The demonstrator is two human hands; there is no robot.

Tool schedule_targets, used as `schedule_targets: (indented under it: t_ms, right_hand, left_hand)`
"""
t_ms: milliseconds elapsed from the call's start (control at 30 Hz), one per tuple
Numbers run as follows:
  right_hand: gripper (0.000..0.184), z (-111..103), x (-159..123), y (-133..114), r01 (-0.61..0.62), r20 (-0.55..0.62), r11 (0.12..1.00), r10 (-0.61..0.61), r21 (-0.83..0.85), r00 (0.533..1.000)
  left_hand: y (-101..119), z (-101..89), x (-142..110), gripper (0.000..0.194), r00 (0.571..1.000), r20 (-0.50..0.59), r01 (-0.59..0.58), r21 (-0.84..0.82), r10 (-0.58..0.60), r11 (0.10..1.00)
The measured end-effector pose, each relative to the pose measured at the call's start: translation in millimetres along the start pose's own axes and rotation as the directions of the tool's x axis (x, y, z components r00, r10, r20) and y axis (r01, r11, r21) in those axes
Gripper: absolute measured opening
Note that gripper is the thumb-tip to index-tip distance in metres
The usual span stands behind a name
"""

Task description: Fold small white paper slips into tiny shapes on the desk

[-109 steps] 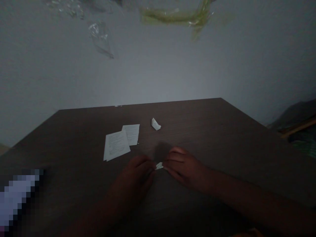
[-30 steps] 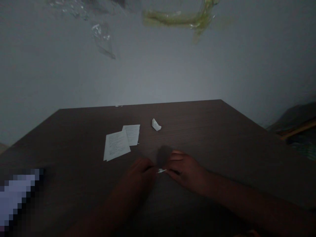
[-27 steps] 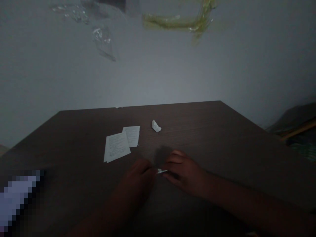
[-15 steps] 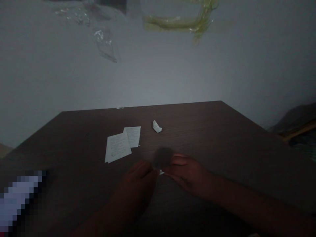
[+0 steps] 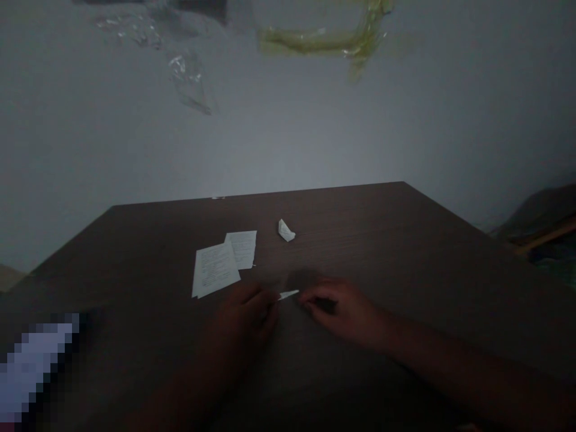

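Observation:
A small folded piece of white paper (image 5: 288,294) shows as a thin sliver between my two hands, over the near middle of the table. Its left end is pinched in my left hand (image 5: 249,312), whose fingers are closed. My right hand (image 5: 342,309) is curled at the other end, thumb and fingertips brought together at the paper's right tip. Dim light hides the exact contact of the fingertips. Beyond the hands lies a folded paper boat shape (image 5: 285,230). Printed paper sheets (image 5: 218,270) overlap to the left, with a smaller printed sheet (image 5: 243,249) partly beneath.
The dark wooden table (image 5: 360,228) runs back to a grey wall (image 5: 306,132) bearing yellow tape (image 5: 315,42) and clear tape (image 5: 186,75). A pixelated pale object (image 5: 33,366) sits at the lower left. Dark items (image 5: 544,216) stand beyond the right edge.
My hands have moved slightly apart, and more of the folded paper shows between them. The fingers of my right hand have curled in. The papers on the table stay put.

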State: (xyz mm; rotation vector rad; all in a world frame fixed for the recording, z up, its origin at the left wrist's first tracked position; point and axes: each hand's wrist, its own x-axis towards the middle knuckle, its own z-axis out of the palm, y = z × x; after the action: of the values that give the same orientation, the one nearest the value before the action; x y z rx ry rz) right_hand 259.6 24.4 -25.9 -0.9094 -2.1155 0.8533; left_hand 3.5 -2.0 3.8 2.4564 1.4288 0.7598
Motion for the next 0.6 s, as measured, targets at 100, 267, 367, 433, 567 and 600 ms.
schedule_targets:
  t_ms: [100, 267, 367, 433, 567, 600]
  right_hand:
    - [0.013, 13.2, -4.1, -12.7, -0.072, -0.001, 0.978, 0.073, 0.195, 0.997]
    - [0.011, 25.5, -6.0, -6.8, -0.106, -0.102, 0.909, 0.160, 0.403, 0.982]
    - [0.015, 26.6, -7.0, -0.5, -0.140, -0.098, 0.894, 0.199, 0.426, 0.975]
    - [0.017, 26.1, -7.9, 0.4, -0.180, -0.069, 0.881, 0.232, 0.437, 0.970]
    - [0.022, 25.9, -9.5, 0.8, -0.218, -0.022, 0.860, 0.256, 0.461, 0.966]
    - [0.022, 26.2, -9.8, 1.5, -0.218, -0.017, 0.855, 0.256, 0.471, 0.967]
  left_hand:
    - [7.9, 8.9, -2.9, 0.019, 0.999, 0.022, -0.027, -0.031, 0.028, 0.999]
    - [14.0, 17.3, -8.3, 0.025, 0.995, -0.058, -0.092, -0.195, 0.082, 0.977]
    - [12.2, 19.0, -9.9, 0.024, 0.997, -0.054, -0.074, -0.311, 0.060, 0.948]
    - [10.5, 20.4, -10.1, 0.019, 0.999, -0.038, -0.044, -0.358, 0.033, 0.933]
    - [9.1, 23.8, -8.6, 0.011, 0.999, -0.034, 0.001, -0.418, -0.017, 0.909]
    - [9.3, 24.2, -8.0, 0.011, 0.999, -0.035, 0.003, -0.431, -0.020, 0.903]
